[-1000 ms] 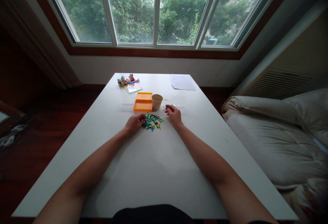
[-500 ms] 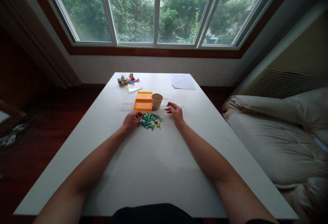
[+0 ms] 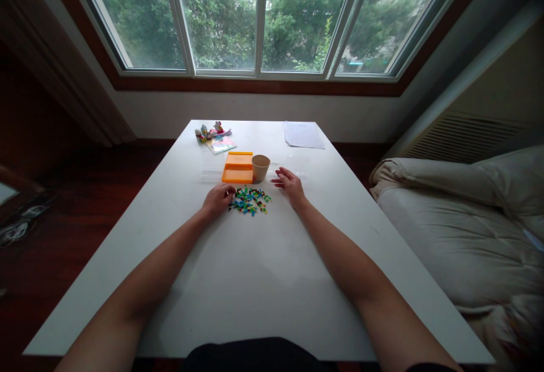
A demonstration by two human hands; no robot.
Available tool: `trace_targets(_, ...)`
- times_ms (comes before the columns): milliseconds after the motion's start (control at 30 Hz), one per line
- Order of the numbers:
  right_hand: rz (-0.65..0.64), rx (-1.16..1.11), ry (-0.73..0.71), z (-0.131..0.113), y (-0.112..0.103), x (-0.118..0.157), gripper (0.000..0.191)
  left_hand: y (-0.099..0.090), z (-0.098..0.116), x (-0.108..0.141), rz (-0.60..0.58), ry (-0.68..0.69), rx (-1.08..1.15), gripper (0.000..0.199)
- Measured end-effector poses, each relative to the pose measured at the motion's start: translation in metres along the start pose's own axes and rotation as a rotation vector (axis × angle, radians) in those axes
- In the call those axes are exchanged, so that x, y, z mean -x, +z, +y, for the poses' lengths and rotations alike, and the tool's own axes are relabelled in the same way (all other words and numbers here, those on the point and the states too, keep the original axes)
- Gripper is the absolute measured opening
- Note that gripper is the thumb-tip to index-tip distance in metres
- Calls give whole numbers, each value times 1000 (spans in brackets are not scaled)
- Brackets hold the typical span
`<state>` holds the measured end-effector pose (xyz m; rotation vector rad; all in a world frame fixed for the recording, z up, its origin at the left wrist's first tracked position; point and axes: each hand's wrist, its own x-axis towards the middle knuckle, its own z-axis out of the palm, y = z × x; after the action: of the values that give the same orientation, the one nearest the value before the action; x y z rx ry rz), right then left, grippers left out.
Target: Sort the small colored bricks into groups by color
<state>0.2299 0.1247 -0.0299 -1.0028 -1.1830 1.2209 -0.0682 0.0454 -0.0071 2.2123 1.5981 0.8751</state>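
Apparently the bricks [image 3: 250,202] lie loose on the bench [image 3: 238,281], unsorted, my left hand [image 3: 220,198] curled at their edge, my right hand [image 3: 290,186] half spread near the cup [image 3: 260,171]; any grip, I can't tell.

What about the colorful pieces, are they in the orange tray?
No, the colorful pieces lie on the white table in front of the orange tray.

Small pieces [image 3: 251,195] — blue, green, yellow — lie scattered on the white table [image 3: 255,281].

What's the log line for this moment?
left hand: at edge of small colored pieces | right hand: right of tan cup | cup: upright beside orange tray
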Motion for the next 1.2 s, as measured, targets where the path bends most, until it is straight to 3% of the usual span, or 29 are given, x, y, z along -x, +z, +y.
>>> trace_targets(167, -10, 56, -48, -1, 1, 3, 48, 0, -1, -1, -1, -4, 2, 15)
trace_targets(367, -74, 355, -159, -4, 3, 11, 29, -2, -2, -1, 7, 14, 1, 17)
trace_targets(533, -272, 791, -356, -11, -1, 16, 12, -1, -3, -1, -7, 50, 4, 26)
trace_targets(667, -416, 946, -397, -15, -2, 19, 3, 0, -5, 0, -17, 104, -28, 24)
trace_targets(833, -509, 1005, -412, -16, 0, 18, 4, 0, -8, 0, 4, 151, -98, 22)
trace_targets(1200, -511, 977, -411, -19, 0, 20, 7, -5, -1, 1, -26, 145, -39, 17)
